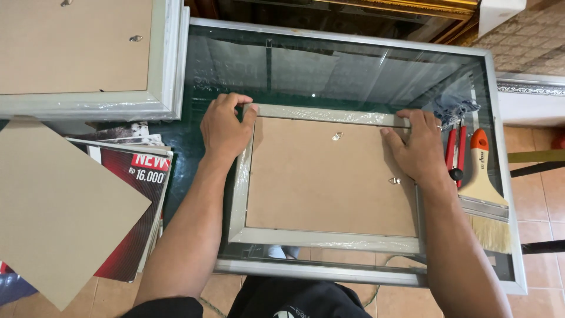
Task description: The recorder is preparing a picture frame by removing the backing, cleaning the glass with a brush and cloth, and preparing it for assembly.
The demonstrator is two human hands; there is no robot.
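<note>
A silver picture frame (325, 239) wrapped in clear plastic lies face down on a glass table top (329, 65). Its brown backing board (329, 182) faces up, with small metal hangers on it. My left hand (225, 126) grips the frame's far left corner, fingers curled over the top rail. At the far right corner my right hand (415, 147) grips the frame, fingers over the top rail and palm on the board.
A wide paintbrush (484, 188) with an orange-tipped handle and a red-handled tool (454, 150) lie right of the frame, by a blue cloth (456, 106). A larger white frame (168, 65) lies face down at the upper left. Brown cardboard (59, 212) and magazines (138, 194) overlap at the left.
</note>
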